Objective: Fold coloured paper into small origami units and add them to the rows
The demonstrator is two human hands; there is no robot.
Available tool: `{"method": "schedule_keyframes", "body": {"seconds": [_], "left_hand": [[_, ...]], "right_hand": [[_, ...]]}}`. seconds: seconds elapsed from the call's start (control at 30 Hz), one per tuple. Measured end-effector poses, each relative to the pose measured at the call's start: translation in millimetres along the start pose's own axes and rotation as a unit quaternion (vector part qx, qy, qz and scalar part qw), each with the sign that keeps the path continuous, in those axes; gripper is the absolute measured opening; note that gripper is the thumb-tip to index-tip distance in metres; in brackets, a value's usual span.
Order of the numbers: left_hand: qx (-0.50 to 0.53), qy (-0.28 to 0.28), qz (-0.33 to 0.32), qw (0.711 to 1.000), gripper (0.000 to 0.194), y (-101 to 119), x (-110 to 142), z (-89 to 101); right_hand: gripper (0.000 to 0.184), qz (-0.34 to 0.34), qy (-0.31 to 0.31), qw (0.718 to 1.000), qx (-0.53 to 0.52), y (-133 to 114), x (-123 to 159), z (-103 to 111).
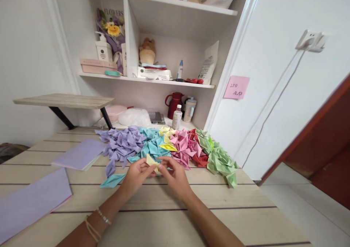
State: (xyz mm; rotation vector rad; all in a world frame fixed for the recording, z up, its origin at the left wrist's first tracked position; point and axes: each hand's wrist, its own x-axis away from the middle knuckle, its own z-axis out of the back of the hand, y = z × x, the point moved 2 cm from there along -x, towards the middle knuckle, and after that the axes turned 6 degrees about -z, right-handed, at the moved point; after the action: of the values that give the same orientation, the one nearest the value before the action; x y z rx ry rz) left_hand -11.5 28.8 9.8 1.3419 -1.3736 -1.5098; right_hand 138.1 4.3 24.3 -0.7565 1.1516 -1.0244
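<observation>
Nearest the camera, two bare forearms reach in over the slatted table [153, 221]. The left wrist carries a beaded bracelet [104, 216] and a cord bracelet [92, 229]. At lower left lie purple sheets [32, 203], with a pink edge showing beneath.

Farther in, the left hand [138, 172] and right hand [175, 176] meet over the table, in front of the teal pieces. Between them is a pale yellow paper [151, 161], folded, one pointed end upward. Left fingers: closed, thumb and fingertips pinching the paper's left side. Right fingers: thumb and index closed on its right side, remaining fingers curled loosely. Whether the paper touches the table cannot be told.

A single teal piece [112, 181] lies just beside the left hand. Left of it rests a smaller purple stack [79, 154], other colours visible at its edge.

Beyond the hands, folded pieces lie heaped by colour, left to right: purple pieces [124, 143], teal pieces [155, 146], yellow pieces [167, 131], pink pieces [183, 145], red pieces [201, 161] and green pieces [218, 158]. Neighbouring heaps touch.

At the rear left stands a raised stand [64, 100] on dark legs. Behind the heaps are a bottle [177, 118], a red jug [175, 104] and a cup [189, 110]. Above them, the shelf [153, 81] holds a plush toy [147, 51] and a wipes pack [154, 73]. A pink note [236, 87] is fixed to the wall at right.
</observation>
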Motion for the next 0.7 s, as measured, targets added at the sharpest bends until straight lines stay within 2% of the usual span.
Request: {"method": "schedule_keyframes", "body": {"seconds": [0.07, 0.1, 0.2, 0.23, 0.43, 0.57, 0.7], "left_hand": [[0.007, 0.015, -0.011, 1.0, 0.026, 0.2, -0.5, -1.1], [0.009, 0.017, -0.018, 1.0, 0.028, 0.2, -0.6, -1.6], [-0.008, 0.026, -0.042, 0.999, 0.029, 1.6, -0.2, -2.1], [-0.024, 0.031, -0.05, 0.998, 0.027, 2.7, 0.3, -1.8], [-0.081, 0.062, -0.063, 0.993, 0.021, 7.0, 1.2, 3.4], [-0.039, 0.097, -0.045, 0.993, 0.024, 3.0, -1.4, 8.6], [0.007, 0.098, -0.036, 0.994, 0.034, 2.7, -3.3, 9.8]], "right_hand": [[0.046, -0.027, 0.001, 0.999, -0.026, 2.8, 0.3, -3.0], [0.047, -0.033, 0.003, 0.999, -0.024, 4.3, 0.1, -4.1], [0.02, -0.032, 0.009, 0.999, -0.012, 8.3, -1.5, -4.2], [0.017, -0.03, 0.01, 0.999, -0.012, 9.3, -2.1, -3.3], [0.014, -0.002, 0.008, 1.0, 0.027, 12.6, -4.4, 1.6], [0.028, -0.007, 0.012, 1.0, -0.028, 16.2, -6.4, 3.5], [0.02, 0.013, 0.043, 0.998, -0.035, 15.6, -7.6, 8.3]]}}
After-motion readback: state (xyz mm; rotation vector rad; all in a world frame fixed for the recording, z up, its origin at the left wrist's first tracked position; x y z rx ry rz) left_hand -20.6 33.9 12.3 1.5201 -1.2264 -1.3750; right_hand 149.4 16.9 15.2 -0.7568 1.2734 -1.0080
